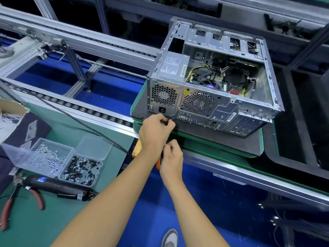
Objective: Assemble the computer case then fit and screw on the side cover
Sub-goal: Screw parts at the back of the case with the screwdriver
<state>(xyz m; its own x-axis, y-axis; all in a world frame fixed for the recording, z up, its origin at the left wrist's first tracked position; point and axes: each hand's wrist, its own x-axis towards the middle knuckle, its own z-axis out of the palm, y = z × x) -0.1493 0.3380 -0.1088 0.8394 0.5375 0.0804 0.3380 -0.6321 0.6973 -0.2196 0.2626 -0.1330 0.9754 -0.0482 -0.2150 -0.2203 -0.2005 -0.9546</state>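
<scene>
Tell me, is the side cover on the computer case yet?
No, it is off. The computer case lies open on top, with its power supply, cables and board exposed.

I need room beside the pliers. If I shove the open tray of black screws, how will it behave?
The tray is thin clear plastic, so it is probably light and should slide easily on the green mat. With its lid open, the loose screws could jump out.

both bare forearms are reaching forward and slightly inward from the bottom of the view, the hands meeting close together. the left hand (156, 130) is sitting farther forward, fingers curling in with thumb and fingertips pinching together. the right hand (171, 157) is sitting just behind and below it, fingers curling closed around an orange handle (158, 164), knuckles facing up.
</scene>
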